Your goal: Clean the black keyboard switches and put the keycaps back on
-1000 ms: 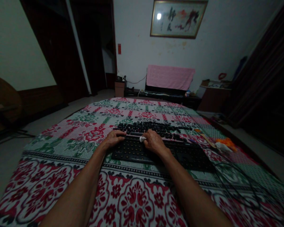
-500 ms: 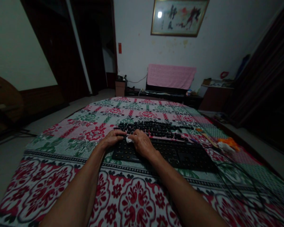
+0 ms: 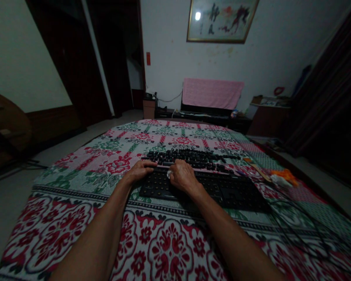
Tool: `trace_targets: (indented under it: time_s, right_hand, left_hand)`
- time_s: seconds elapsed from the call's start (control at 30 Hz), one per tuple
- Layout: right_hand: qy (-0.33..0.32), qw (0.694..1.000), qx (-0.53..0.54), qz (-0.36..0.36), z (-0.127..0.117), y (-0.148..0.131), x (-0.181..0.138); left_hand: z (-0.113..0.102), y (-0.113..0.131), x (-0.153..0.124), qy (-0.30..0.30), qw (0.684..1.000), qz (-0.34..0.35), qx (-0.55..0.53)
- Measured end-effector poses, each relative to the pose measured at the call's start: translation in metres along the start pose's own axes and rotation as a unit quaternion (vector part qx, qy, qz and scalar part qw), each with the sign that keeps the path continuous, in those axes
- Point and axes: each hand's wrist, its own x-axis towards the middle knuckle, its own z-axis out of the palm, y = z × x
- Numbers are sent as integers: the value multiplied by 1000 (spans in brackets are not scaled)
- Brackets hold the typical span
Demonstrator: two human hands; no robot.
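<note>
Two hands meet mid-frame: our left hand [image 3: 139, 170] steadies the crosswise keyboard's [image 3: 204, 189] left end, right hand [image 3: 181, 176] pinching a white wad [image 3: 169, 174].

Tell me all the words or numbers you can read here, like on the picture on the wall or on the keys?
Nothing can be read.
Gold-framed picture on the white wall: dark brush marks, too blurred to read.
Loose black keycaps beyond the black keyboard base: too dark and small.
Small red plate by the doorway: no legible text.
</note>
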Motion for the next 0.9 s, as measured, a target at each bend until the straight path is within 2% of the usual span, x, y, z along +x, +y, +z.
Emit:
trace_targets:
  time_s: [0.1,0.2,0.37,0.57,0.8,0.9]
  right_hand:
    - [34,996,37,-70,4,-7,1]
    - [28,991,50,-118,11,-17,0]
    - [14,994,33,-99,13,-26,-1]
    - [8,998,25,-61,8,-20,-3]
    - [32,991,45,-119,13,-26,-1]
    - [23,993,38,-111,14,-27,1]
  left_hand:
    - [1,4,-1,1,1000,-6,-9]
    - [1,6,-3,1,1000,-6,-17]
    - [1,7,-5,-11,999,-22,-24]
    - [-2,4,-3,-9,1000,-5,-10]
    - [-1,1,-2,-14,1000,0,-9]
    - [0,4,-3,-5,1000,-6,-12]
